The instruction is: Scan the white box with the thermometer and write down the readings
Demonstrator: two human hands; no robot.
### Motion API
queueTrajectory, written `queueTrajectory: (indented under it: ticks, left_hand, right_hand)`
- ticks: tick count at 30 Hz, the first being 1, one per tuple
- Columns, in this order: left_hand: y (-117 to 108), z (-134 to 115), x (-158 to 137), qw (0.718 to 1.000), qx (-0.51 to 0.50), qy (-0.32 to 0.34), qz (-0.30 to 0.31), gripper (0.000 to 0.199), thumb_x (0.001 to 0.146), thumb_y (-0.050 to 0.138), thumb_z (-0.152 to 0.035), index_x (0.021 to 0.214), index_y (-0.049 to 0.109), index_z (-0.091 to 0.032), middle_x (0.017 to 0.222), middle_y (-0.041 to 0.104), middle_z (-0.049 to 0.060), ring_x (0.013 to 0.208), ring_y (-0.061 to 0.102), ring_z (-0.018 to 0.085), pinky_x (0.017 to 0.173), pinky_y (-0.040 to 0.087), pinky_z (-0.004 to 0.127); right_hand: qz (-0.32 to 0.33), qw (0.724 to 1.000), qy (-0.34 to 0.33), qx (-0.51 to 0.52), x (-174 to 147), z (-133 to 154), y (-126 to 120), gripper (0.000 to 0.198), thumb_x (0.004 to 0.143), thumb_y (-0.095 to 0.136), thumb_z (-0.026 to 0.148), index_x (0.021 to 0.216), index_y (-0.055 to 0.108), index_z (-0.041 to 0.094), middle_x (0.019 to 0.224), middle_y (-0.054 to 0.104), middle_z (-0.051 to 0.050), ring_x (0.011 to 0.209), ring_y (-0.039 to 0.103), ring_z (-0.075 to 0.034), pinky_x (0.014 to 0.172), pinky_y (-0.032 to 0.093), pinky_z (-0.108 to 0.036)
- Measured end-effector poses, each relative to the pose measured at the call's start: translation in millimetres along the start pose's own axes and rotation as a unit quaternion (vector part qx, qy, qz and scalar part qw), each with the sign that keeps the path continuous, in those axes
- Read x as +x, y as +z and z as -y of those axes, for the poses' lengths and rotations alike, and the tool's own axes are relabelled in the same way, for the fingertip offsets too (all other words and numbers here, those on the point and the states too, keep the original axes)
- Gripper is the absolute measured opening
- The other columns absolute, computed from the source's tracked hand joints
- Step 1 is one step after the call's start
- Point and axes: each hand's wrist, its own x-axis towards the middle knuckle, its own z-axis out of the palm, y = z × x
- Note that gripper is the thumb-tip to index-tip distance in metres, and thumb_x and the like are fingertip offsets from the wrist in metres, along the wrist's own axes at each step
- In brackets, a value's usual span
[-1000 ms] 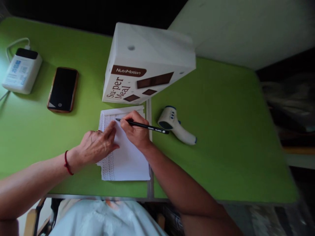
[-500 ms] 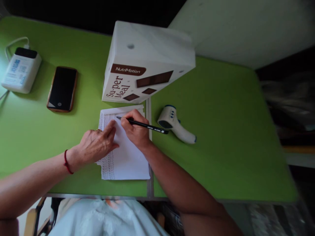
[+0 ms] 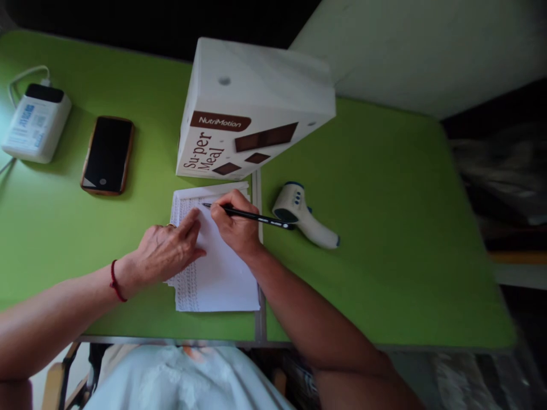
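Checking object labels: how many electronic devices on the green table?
3: power bank at far left, phone beside it, infrared thermometer right of the paper. None seem hidden.

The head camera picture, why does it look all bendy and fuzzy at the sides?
In the head view the wide lens bows the green table; the right edge is blurred, the back dark. The paper, pen and box look sharp.

A green table [image 3: 384,239] carries a white carton [image 3: 252,108], paper sheets [image 3: 222,279], a thermometer gun [image 3: 305,219], a phone [image 3: 106,155] and a power bank [image 3: 36,122] (cable attached).
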Motion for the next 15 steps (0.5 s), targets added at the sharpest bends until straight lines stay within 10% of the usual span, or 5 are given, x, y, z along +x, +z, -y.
queueTrajectory:
  ticks: [15]
  left_hand:
    - [-2.4,-0.7,0.0,1.0,-0.016,-0.006,0.009,0.049,0.104,0.052,-0.041,0.143,0.056,-0.011,0.157,0.037,0.024,0.083,0.075,0.029,0.058,0.061,0.038]
  right_hand:
    - [0.004,0.999,-0.015,-0.038,0.3,-2.1,-1.0,0.019,0.09,0.054,0.026,0.072,0.049,0.019,0.061,0.052,0.004,0.056,0.047,-0.01,0.057,0.039,-0.021]
